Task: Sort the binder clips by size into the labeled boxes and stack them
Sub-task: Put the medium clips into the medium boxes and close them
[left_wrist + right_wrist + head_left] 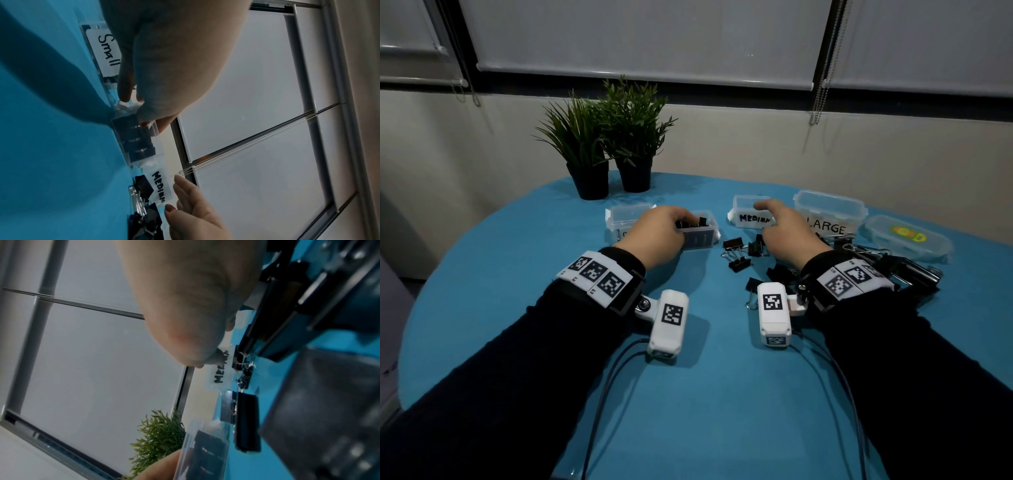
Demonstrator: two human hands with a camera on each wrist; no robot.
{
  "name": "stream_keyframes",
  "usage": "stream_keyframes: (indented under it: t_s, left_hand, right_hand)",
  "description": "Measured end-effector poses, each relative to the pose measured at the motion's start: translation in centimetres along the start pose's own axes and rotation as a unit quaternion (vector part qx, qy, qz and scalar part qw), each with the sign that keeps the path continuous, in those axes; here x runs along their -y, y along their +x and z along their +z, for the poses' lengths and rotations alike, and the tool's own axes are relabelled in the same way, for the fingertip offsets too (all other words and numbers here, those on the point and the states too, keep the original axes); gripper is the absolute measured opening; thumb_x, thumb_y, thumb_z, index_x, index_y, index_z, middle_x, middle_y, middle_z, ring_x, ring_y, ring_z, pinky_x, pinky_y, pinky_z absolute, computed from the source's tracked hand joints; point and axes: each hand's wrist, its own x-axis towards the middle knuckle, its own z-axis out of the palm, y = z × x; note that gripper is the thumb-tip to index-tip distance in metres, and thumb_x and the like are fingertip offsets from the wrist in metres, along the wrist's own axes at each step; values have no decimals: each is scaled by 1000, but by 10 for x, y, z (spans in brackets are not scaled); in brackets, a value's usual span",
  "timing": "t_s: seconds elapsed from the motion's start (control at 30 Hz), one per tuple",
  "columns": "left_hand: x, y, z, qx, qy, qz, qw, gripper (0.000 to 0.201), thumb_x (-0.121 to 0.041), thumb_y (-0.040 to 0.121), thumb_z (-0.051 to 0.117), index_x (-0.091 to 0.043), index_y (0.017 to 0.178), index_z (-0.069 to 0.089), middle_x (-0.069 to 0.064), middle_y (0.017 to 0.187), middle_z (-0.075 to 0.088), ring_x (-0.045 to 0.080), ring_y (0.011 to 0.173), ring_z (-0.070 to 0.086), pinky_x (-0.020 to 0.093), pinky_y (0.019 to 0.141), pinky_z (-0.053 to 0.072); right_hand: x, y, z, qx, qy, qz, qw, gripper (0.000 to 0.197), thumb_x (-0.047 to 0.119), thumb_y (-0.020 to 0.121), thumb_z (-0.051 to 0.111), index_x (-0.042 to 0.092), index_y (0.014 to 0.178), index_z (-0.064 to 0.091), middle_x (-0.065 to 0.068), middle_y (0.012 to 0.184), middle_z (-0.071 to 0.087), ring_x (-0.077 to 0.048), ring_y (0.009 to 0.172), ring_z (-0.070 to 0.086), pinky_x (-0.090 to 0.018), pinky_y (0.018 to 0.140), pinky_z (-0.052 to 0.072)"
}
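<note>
Left hand: the left hand (659, 233) reached over the clear box of small clips (697, 230), fingertips curled down among the black clips inside; whether it pinched one I could not tell.
Right hand: the right hand (787, 233) hovered relaxed, fingers loosely extended and holding nothing, by the near wall of the MEDIUM box (750, 214).
Small box: a box labelled "Small" (107, 50) stood just left of the clip-filled box.
LARGE box: the LARGE box (828, 214) stood lidded, right of the MEDIUM box.
Loose clips: unsorted binder clips (738, 251) lay scattered on the blue table (517, 260) under and near the right hand.
Far edge: two potted plants (606, 144).
</note>
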Motion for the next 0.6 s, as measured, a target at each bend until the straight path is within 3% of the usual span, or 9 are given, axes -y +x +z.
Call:
stream_keyframes:
  t_s: [0.07,0.13,0.33,0.47,0.6]
  left_hand:
    - [1,1,1,0,2,-8,1000,37,-3,96,55,-24,122,72,3,129,66,23,115,59,24,85,39]
    - [1,2,1,-4,-3,-15,1000,35,-3,95,58,-24,118,74,2,126,68,22,115,60,24,85,39]
    - [2,5,0,-52,-39,-50,997,13,-14,84,79,-22,93,82,-2,96,75,16,96,66,26,78,48]
    - [2,4,-1,-51,-44,-51,996,14,-15,83,79,-22,94,82,-3,98,76,14,91,66,25,77,49]
    - [3,4,-1,-51,-42,-56,996,15,-17,85,77,-25,97,82,-4,102,75,13,91,66,27,77,51]
  right_hand:
    - [1,0,2,36,-36,-3,999,65,-2,93,44,30,150,38,-11,143,45,-31,110,58,-39,87,53]
    - [1,1,3,39,-42,3,998,65,-2,94,44,29,151,38,-10,146,44,-33,124,52,-44,101,48]
    - [2,5,-2,-18,-23,29,999,58,-10,93,42,20,140,57,-10,142,52,-30,122,54,-28,88,44]
    - [3,7,-1,-47,-8,41,998,50,-12,91,45,14,127,68,-10,133,61,-28,119,58,-32,99,46]
    - [-1,9,0,-91,19,39,995,29,-1,96,55,11,113,75,-12,121,70,-28,112,62,-32,101,48]
